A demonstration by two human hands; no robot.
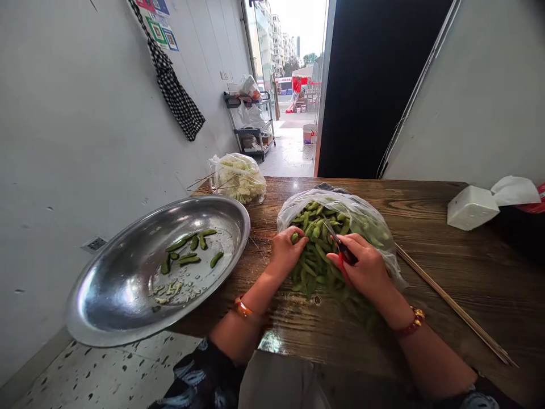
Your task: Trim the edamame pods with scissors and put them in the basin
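My left hand is closed with an edamame pod pinched between thumb and fingers. In my right hand is a pair of scissors with red on the handles, its blades pointing up and left over the pods. Both hands are at the front of a clear plastic bag lying open on the table. Green edamame pods fill the bag and spill out of its mouth. To the left, a wide steel basin holds several pods, some small trimmings and water drops.
A bag of pale cauliflower-like florets sits behind the basin. Thin wooden skewers lie on the wooden table at right. A white tissue pack is at the far right. Beyond are a cart and an open doorway.
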